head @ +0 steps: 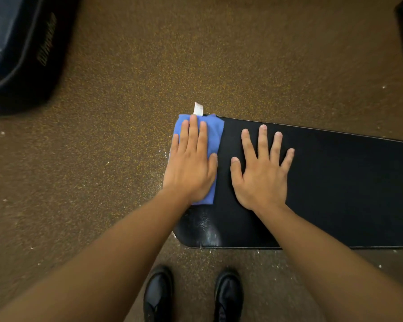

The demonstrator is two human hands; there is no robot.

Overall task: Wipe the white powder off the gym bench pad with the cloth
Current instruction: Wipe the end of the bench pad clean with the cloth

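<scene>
- Cloth, a folded blue microfibre cloth, lay on the left end of the long black textured gym bench pad, a white tag poking out at the pad's far edge.
- The left hand pressed flat on the cloth, fingers straight, gripping nothing.
- The right hand lay spread flat on bare pad just right of the cloth, holding nothing.
- The pad's long axis ran rightward, away from the left hand.
- A faint white powder smear showed on the pad's near left corner, nearer the person than the cloth; the left hand was closer to it.
- Black shoes stood on speckled brown floor near the pad.
</scene>
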